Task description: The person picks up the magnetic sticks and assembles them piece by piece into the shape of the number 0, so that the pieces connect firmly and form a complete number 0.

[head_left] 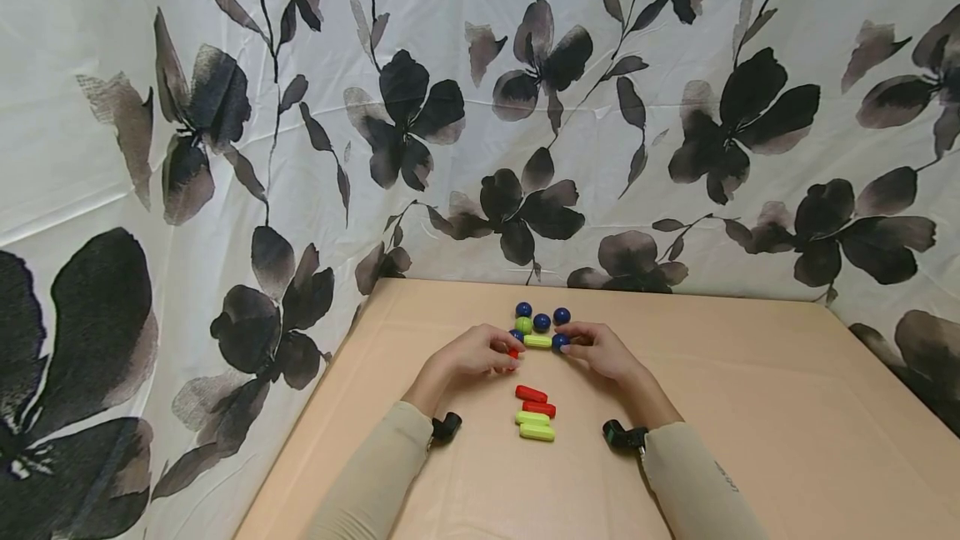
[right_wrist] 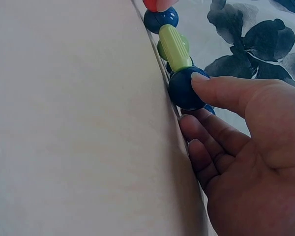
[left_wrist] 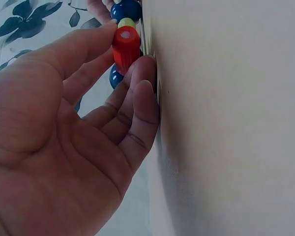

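From the head, taking the yellow-green rod (head_left: pixel 537 342) between the hands as the clock's centre, the right hand (head_left: pixel 609 352) lies at 3 o'clock, its thumb and fingers pinching a blue ball (head_left: pixel 560 343) at that end. The left hand (head_left: pixel 480 352) lies at 9 o'clock, holding a red rod (head_left: pixel 513 353) at about 8. Just beyond it, the left-end blue ball (head_left: pixel 516 336) is partly hidden by that hand. From 11 to 1 o'clock sit a yellow-green ball (head_left: pixel 523 325) and three more blue balls (head_left: pixel 542 322). At 6 o'clock on the desk (head_left: pixel 750 407), two loose red rods (head_left: pixel 531 394) lie above two loose yellow-green rods (head_left: pixel 537 432).

From the left wrist, the red rod is pinched between thumb and fingertips, its end facing the camera; blue balls show at 12 and 7 o'clock of it.

From the right wrist, the thumb presses the blue ball, fingers gathered at 5 o'clock. The yellow-green rod runs from it toward 11 o'clock, meeting the left-end blue ball.
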`<state>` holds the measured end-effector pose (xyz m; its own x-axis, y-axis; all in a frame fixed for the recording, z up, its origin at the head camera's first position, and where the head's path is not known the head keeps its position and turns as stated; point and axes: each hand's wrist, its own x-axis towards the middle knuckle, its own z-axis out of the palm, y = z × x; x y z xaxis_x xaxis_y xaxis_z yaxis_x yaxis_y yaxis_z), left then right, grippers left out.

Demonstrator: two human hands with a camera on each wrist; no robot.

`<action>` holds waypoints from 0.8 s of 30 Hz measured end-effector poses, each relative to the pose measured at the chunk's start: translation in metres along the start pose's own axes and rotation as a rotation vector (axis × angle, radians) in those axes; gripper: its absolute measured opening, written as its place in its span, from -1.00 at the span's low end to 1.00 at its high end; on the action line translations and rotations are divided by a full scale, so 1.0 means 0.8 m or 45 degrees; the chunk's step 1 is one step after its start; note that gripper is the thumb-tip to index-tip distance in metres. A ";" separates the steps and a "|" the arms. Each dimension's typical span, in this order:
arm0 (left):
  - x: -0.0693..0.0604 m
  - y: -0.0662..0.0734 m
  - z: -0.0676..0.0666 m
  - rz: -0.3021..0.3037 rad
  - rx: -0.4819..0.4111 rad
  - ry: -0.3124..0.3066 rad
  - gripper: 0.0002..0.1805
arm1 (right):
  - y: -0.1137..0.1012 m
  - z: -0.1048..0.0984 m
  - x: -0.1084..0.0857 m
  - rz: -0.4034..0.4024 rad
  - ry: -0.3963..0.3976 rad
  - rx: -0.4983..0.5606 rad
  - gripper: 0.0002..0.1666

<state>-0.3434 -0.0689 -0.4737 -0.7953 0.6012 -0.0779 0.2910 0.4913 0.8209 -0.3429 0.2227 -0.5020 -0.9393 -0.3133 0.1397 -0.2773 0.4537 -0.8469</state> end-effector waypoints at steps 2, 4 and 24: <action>0.000 0.001 0.000 -0.004 0.011 0.001 -0.68 | 0.001 -0.001 0.000 0.001 0.003 0.009 -0.58; 0.000 0.001 0.000 -0.009 0.016 0.002 -0.68 | 0.001 -0.002 0.000 0.005 0.000 0.020 -0.58; 0.020 -0.010 0.001 0.091 0.044 0.439 -0.72 | -0.028 -0.001 -0.012 0.003 -0.020 0.029 -0.57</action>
<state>-0.3582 -0.0629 -0.4822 -0.9033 0.3896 0.1798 0.3657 0.4799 0.7975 -0.3281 0.2165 -0.4841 -0.9365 -0.3258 0.1298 -0.2704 0.4353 -0.8587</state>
